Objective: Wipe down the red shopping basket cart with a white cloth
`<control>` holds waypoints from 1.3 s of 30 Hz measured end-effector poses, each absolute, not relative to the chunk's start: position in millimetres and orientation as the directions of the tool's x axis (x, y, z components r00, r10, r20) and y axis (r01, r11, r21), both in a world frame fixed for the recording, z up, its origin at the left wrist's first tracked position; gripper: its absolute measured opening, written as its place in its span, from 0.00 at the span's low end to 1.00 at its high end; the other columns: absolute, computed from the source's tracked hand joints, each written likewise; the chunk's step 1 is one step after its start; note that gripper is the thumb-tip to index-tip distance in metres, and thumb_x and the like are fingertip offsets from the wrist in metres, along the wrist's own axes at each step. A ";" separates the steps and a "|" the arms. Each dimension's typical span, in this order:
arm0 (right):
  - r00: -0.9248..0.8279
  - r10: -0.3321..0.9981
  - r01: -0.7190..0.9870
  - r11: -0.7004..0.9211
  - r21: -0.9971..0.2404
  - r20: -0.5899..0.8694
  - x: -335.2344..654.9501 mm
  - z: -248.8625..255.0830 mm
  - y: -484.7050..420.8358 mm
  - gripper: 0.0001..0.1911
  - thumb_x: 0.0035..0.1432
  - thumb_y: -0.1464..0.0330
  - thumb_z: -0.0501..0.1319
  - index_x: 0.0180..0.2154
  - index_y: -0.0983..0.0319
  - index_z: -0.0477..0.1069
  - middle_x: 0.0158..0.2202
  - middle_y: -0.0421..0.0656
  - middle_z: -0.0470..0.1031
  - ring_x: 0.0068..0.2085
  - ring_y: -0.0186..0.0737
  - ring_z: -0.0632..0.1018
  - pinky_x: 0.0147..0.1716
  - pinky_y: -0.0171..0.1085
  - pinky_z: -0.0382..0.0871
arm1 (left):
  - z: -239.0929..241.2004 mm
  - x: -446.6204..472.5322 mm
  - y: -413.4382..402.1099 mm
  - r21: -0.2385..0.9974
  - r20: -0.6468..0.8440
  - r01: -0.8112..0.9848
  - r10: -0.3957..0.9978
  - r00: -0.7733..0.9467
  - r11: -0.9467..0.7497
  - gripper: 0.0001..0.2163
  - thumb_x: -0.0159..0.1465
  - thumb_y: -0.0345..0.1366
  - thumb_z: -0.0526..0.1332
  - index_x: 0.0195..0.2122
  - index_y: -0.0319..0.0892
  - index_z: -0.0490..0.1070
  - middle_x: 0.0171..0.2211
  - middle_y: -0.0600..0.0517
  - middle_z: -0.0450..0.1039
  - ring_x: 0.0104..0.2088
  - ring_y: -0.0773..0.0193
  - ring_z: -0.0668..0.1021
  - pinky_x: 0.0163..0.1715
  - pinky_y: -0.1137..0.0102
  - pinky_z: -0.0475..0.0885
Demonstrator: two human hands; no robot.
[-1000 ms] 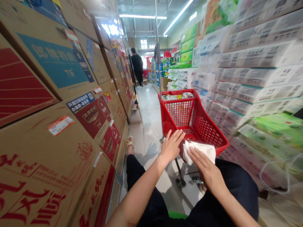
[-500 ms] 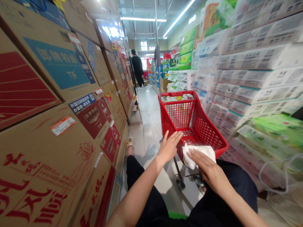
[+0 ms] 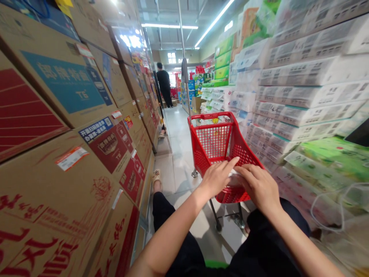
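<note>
A red plastic shopping cart (image 3: 215,140) stands in the aisle right in front of me. Both my hands rest on its near rim, over a white cloth (image 3: 234,177) that is almost wholly hidden beneath them. My left hand (image 3: 218,176) lies on the cloth's left part with fingers stretched toward the right. My right hand (image 3: 257,184) presses down on the cloth with its fingers bent over it. My dark trousers and a sandalled foot show below.
Stacked cardboard boxes (image 3: 72,127) wall the left side. Wrapped tissue packs (image 3: 305,92) are piled high on the right. A tiled floor (image 3: 178,130) runs down the narrow aisle. A person in black (image 3: 163,82) stands far off.
Both hands have come together over the white cloth, covering it. The cloth was plainly visible under my right hand before. The cart has shifted slightly left in view.
</note>
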State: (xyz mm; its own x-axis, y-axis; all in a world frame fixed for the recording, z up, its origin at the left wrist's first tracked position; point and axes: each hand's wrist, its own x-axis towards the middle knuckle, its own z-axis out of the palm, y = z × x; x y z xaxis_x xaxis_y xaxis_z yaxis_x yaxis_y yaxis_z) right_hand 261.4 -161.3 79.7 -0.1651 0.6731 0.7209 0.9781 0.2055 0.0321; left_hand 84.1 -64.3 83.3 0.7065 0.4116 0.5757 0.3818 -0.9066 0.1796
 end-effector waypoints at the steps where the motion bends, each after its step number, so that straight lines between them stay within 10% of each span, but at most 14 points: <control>1: -0.153 0.659 0.978 0.206 0.019 0.737 262.7 81.4 -163.3 0.16 0.71 0.64 0.58 0.58 0.58 0.71 0.51 0.49 0.80 0.48 0.49 0.80 0.46 0.46 0.73 | 84.1 82.9 -59.8 0.163 0.603 0.437 0.440 0.665 -0.884 0.30 0.69 0.28 0.60 0.71 0.50 0.54 0.54 0.50 0.76 0.54 0.57 0.79 0.55 0.61 0.75; 8: -0.041 0.754 0.961 0.209 -0.181 0.656 287.9 31.5 -172.4 0.22 0.72 0.60 0.54 0.64 0.58 0.64 0.58 0.51 0.77 0.56 0.52 0.78 0.55 0.50 0.72 | 72.7 62.1 -67.5 -0.133 0.597 0.460 0.299 0.744 -0.878 0.21 0.69 0.30 0.59 0.63 0.38 0.66 0.42 0.45 0.76 0.50 0.52 0.79 0.67 0.51 0.64; 14: -0.170 0.775 0.951 0.290 -0.105 0.608 283.1 -23.2 -176.8 0.26 0.70 0.63 0.54 0.67 0.58 0.62 0.57 0.50 0.77 0.58 0.53 0.77 0.65 0.58 0.61 | 27.5 64.8 -100.8 -0.165 0.430 0.293 0.199 0.881 -0.942 0.24 0.72 0.28 0.52 0.69 0.34 0.59 0.70 0.39 0.60 0.73 0.54 0.60 0.73 0.59 0.57; 20: -0.196 0.775 0.948 0.307 -0.086 0.600 290.4 -25.0 -176.1 0.36 0.69 0.61 0.56 0.74 0.56 0.49 0.68 0.48 0.68 0.66 0.53 0.70 0.70 0.58 0.53 | 9.9 61.4 -94.4 -0.220 0.424 0.258 0.146 0.894 -0.941 0.25 0.74 0.27 0.49 0.73 0.37 0.53 0.73 0.44 0.56 0.73 0.57 0.57 0.75 0.57 0.53; 32: -0.137 0.788 0.952 0.273 -0.140 0.601 291.7 -25.5 -170.4 0.32 0.68 0.60 0.57 0.70 0.56 0.56 0.65 0.48 0.71 0.68 0.53 0.68 0.71 0.59 0.51 | -5.1 37.7 -41.6 0.049 0.514 0.516 0.464 0.721 -0.855 0.32 0.71 0.22 0.47 0.75 0.46 0.48 0.74 0.47 0.54 0.74 0.61 0.55 0.73 0.54 0.58; 39: -0.104 0.783 0.943 0.275 -0.190 0.613 307.4 -30.3 -172.8 0.20 0.65 0.61 0.58 0.57 0.56 0.69 0.56 0.48 0.77 0.64 0.55 0.72 0.69 0.63 0.48 | -9.8 47.1 -70.5 0.032 0.485 0.311 0.287 0.826 -0.950 0.32 0.70 0.24 0.52 0.75 0.44 0.48 0.74 0.47 0.54 0.74 0.60 0.55 0.72 0.56 0.60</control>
State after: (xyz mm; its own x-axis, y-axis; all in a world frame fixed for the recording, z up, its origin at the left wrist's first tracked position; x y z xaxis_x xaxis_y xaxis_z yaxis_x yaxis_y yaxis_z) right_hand 307.4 -172.8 -30.3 -0.1044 0.7828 0.6134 0.9425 0.2747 -0.1902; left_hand 47.1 -70.5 -9.8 0.8259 0.2870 0.4854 0.3113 -0.9498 0.0321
